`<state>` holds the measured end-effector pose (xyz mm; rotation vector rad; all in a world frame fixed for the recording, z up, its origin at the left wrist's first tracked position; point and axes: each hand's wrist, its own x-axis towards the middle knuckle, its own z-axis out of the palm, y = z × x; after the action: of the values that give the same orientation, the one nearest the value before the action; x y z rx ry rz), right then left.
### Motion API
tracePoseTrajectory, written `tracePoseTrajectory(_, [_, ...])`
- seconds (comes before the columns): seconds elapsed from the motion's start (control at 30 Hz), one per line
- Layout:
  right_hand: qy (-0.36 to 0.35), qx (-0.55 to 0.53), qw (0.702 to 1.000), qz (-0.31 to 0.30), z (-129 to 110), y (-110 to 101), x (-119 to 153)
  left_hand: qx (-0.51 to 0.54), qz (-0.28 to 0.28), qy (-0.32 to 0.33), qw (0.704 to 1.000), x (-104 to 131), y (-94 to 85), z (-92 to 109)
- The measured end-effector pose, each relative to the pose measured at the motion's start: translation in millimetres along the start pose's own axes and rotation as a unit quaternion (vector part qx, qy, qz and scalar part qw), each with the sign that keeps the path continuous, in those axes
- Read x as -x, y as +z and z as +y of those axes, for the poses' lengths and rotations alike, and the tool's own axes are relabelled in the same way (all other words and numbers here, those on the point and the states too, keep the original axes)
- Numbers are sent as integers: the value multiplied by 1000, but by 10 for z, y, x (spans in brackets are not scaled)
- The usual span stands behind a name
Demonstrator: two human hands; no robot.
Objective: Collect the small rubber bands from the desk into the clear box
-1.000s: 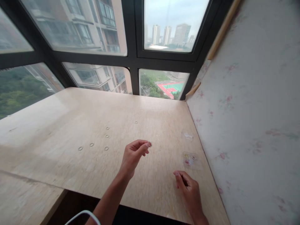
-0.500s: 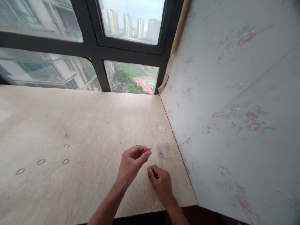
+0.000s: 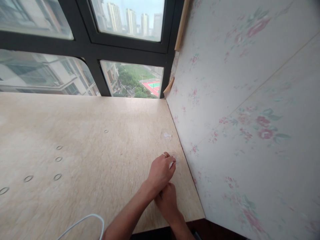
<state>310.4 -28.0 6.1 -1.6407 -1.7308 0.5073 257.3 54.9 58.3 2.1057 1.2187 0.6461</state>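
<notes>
My left hand (image 3: 162,171) reaches over a small clear plastic box (image 3: 177,157) near the wall, its fingers bent together at the box and hiding most of it. What those fingertips hold, if anything, I cannot make out. A thin ring (image 3: 164,154) shows at a finger of this hand. Just below, my right hand (image 3: 168,201) is curled closed on the tabletop, partly covered by the left wrist. Its fingertips are hidden. Beyond the box lies another clear plastic piece (image 3: 166,135) with something whitish on it.
Several thin rings (image 3: 57,177) lie spread over the left of the marbled tabletop (image 3: 95,200), with one small ring (image 3: 106,131) farther back. A white cable (image 3: 96,215) loops at the front edge. A floral-papered wall (image 3: 225,133) bounds the right; dark-framed windows (image 3: 130,48) stand behind.
My left hand has moved right from beside the box to over it; the ring earlier at its fingertips now shows farther back on a finger. The view shifted slightly, bringing the white cable in.
</notes>
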Motion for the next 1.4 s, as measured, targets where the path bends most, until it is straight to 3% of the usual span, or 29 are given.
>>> tracePoseTrajectory(0.13, [12, -18, 1000, -2, -11, -16, 1, 20, 5, 7, 1000, -20, 21, -27])
tracePoseTrajectory(0.3, [29, -57, 998, -12, -71, -62, -18, 77, 70, 8, 994, 157, -180, -249])
tracePoseTrajectory(0.63, [35, -75, 996, -37, -44, -70, -5, -14, 214, -86, 973, 1048, -734, -1005])
tracePoseTrajectory(0.73, [88, -150, 984, -48, -97, -39, -65, -24, 230, -105, 967, 1293, -814, -1144])
tracePoseTrajectory(0.8, [140, -235, 959, -72, -216, -8, -153, -7, 237, -111, 965, 1413, -842, -1210])
tracePoseTrajectory(0.9, [156, -312, 931, -107, -511, 75, -380, 35, 250, -111, 961, 1509, -866, -1269])
tracePoseTrajectory(1.07, [45, -286, 941, -177, -1046, 447, -1058, 101, 270, -118, 950, 1494, -905, -1303])
tracePoseTrajectory(1.13, [-6, -195, 959, -207, -1206, 692, -1406, 121, 287, -121, 943, 1478, -910, -1317])
tracePoseTrajectory(1.2, [-47, -19, 966, -252, -1329, 955, -1752, 130, 302, -122, 936, 1475, -902, -1334])
tracePoseTrajectory(1.3, [-53, 71, 955, -284, -1450, 1300, -2179, 133, 314, -117, 933, 1483, -876, -1358])
tracePoseTrajectory(1.4, [-66, 169, 938, -296, -1509, 1518, -2418, 136, 319, -116, 931, 1484, -854, -1375])
